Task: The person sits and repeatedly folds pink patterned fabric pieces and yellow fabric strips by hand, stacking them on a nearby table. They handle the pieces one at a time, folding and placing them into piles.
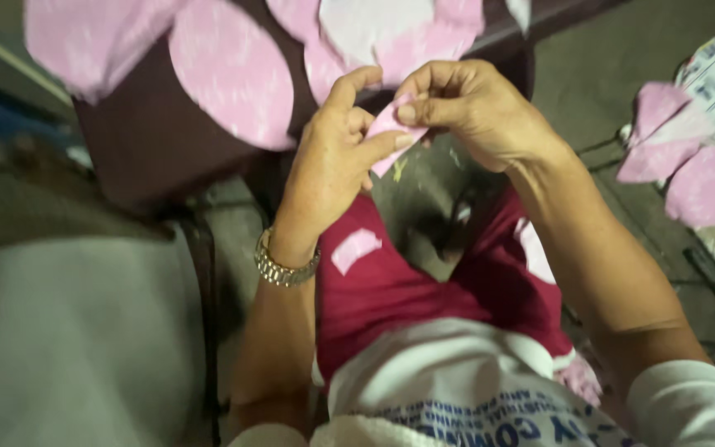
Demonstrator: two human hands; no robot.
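Observation:
A small folded pink paper piece (385, 132) is pinched between both my hands above my lap. My left hand (333, 161), with a metal watch (283, 266) on its wrist, grips the piece from the left with thumb and forefinger. From the right, my right hand (473, 108) holds its upper edge with closed fingertips. Part of the piece is hidden behind my fingers.
Several pink paper ovals (229, 70) lie on a dark brown stool or box (142, 141) ahead of me. More pink pieces (688, 157) are piled at the right on the concrete floor (597, 74). A pink scrap (355, 248) rests on my red shorts (391, 290).

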